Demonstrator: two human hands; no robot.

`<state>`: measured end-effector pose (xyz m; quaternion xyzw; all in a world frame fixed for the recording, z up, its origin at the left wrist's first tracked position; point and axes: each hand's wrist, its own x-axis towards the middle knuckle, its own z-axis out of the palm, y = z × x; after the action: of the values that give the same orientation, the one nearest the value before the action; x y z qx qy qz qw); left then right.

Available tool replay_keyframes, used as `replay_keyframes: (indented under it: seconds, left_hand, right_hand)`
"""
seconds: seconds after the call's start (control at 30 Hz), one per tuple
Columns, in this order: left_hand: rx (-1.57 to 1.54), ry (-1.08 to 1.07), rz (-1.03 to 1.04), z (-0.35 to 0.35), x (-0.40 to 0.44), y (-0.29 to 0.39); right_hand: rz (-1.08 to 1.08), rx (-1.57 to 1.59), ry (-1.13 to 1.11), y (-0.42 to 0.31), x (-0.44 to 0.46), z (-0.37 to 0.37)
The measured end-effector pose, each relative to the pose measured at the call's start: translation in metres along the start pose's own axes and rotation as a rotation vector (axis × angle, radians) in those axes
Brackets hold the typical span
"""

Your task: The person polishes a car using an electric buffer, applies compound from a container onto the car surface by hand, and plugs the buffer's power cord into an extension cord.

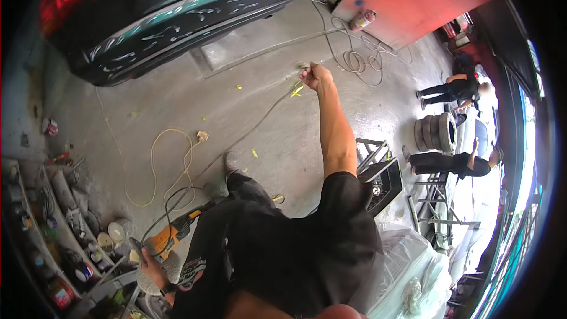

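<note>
My left hand is closed around the body of an orange and black power polisher, low at the left beside my leg. A pale, fluffy round pad shows under that hand. My right arm is stretched out over the floor, and my right hand is closed in a pinch. A dark power cord runs across from the polisher's side up to those fingers, which seem to grip it. A yellow-green strip shows just below the fingers; whether it touches them, I cannot tell.
A dark car stands at upper left. Coiled hose and a fire extinguisher lie by a red panel. A yellow cord loops on the floor. Shelves line the left; two people, stacked tires and plastic sheeting are right.
</note>
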<state>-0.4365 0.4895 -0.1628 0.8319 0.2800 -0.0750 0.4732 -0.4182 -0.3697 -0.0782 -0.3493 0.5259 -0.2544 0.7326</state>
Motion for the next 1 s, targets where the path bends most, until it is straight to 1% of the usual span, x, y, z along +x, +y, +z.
replay_keyframes:
  seconds: [0.07, 0.17, 0.2, 0.27, 0.3, 0.37, 0.4, 0.5, 0.53, 0.57, 0.6, 0.63, 0.67, 0.7, 0.73, 0.83, 0.87, 0.93, 1.0]
  left_hand:
    - [0.035, 0.005, -0.114, 0.0, 0.006, -0.008]
    - [0.112, 0.108, -0.222, 0.012, 0.015, 0.003]
    - [0.34, 0.293, -0.263, 0.031, -0.016, 0.052]
    - [0.301, 0.235, -0.223, 0.049, -0.026, 0.081]
    - [0.281, 0.207, -0.213, 0.057, -0.027, 0.092]
    - [0.179, 0.048, -0.097, 0.069, -0.03, 0.108]
    - [0.069, 0.032, 0.008, 0.08, -0.029, 0.103]
    - [-0.061, 0.104, -0.195, 0.097, -0.027, 0.117]
    - [-0.023, 0.032, -0.32, 0.091, -0.022, 0.12]
    - [-0.147, -0.04, -0.262, 0.103, -0.041, 0.148]
    - [-0.209, -0.038, -0.298, 0.106, -0.039, 0.152]
    - [-0.27, -0.033, -0.334, 0.109, -0.037, 0.155]
    - [-0.26, -0.017, -0.313, 0.115, -0.041, 0.163]
    - [-0.248, -0.02, -0.287, 0.125, -0.043, 0.171]
    - [-0.25, -0.021, -0.287, 0.132, -0.046, 0.175]
    - [-0.232, -0.034, -0.286, 0.141, -0.048, 0.182]
    - [-0.206, -0.034, -0.295, 0.145, -0.05, 0.185]
    - [-0.162, -0.066, -0.302, 0.143, -0.052, 0.183]
    - [-0.068, -0.068, -0.302, 0.14, -0.051, 0.166]
  right_hand:
    - [-0.093, -0.046, 0.123, -0.019, 0.007, -0.032]
    - [-0.221, 0.005, 0.297, -0.047, 0.027, -0.081]
    - [-0.275, -0.088, 0.267, -0.049, 0.029, -0.091]
    - [-0.372, -0.283, 0.221, -0.05, 0.017, -0.107]
    - [-0.354, -0.358, 0.163, -0.048, 0.015, -0.11]
    - [-0.309, -0.516, 0.022, -0.032, 0.016, -0.108]
    - [-0.289, -0.53, 0.013, -0.023, 0.023, -0.107]
    - [-0.172, -0.567, -0.09, -0.007, 0.038, -0.102]
    - [-0.109, -0.501, -0.149, -0.002, 0.046, -0.104]
    - [-0.099, -0.49, -0.121, 0.006, 0.063, -0.108]
    - [-0.072, -0.487, -0.104, 0.02, 0.076, -0.106]
    - [-0.196, -0.548, -0.13, 0.031, 0.085, -0.106]
    - [-0.161, -0.604, -0.124, 0.031, 0.096, -0.104]
    - [-0.202, -0.644, -0.152, 0.038, 0.102, -0.105]
    - [-0.192, -0.735, -0.147, 0.037, 0.101, -0.097]
    - [-0.326, -1.234, -0.259, 0.062, 0.1, -0.08]
    - [-0.571, -1.456, -0.253, 0.094, 0.127, -0.092]
    - [-0.527, -1.553, -0.298, 0.13, 0.125, -0.082]
    - [-0.473, -1.608, -0.317, 0.173, 0.132, -0.07]
